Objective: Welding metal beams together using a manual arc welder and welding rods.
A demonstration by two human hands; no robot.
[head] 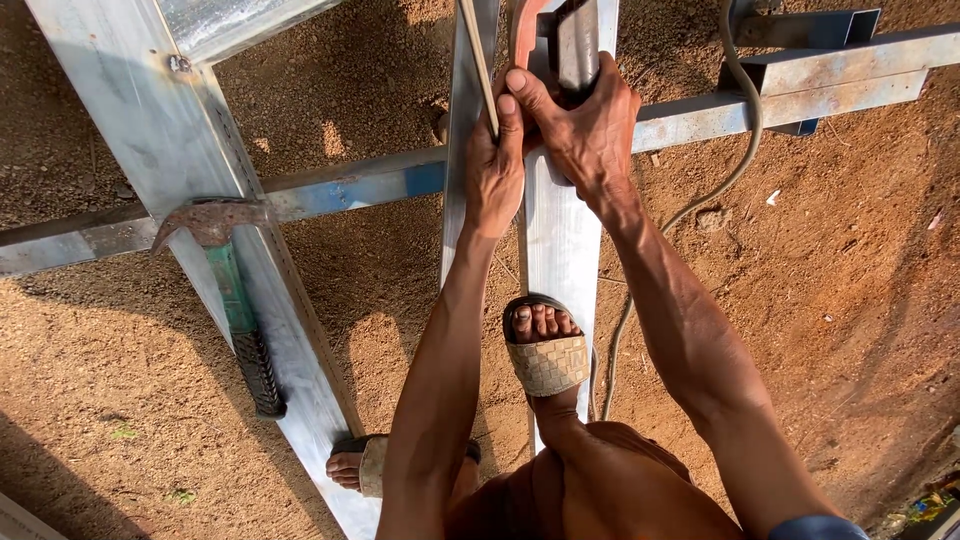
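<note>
Right hand point(590, 125): grip closed around dark steel bar point(577, 40) standing on centre beam point(560, 240). Left hand point(497, 165) pressed against right hand, fingers pinching thin rod point(478, 55) just left of bar. Sandalled foot point(545, 350) planted on centre beam below hands. Hammer point(235, 290) lies on slanted beam point(170, 130), well left of centre beam. Cable point(720, 185) trails over dirt ground point(830, 300) right of centre beam.

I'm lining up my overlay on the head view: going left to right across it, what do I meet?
Hammer lying on the slanted metal beam → left hand holding a thin rod → right hand gripping a dark metal bar → grey cable on the soil.
</note>
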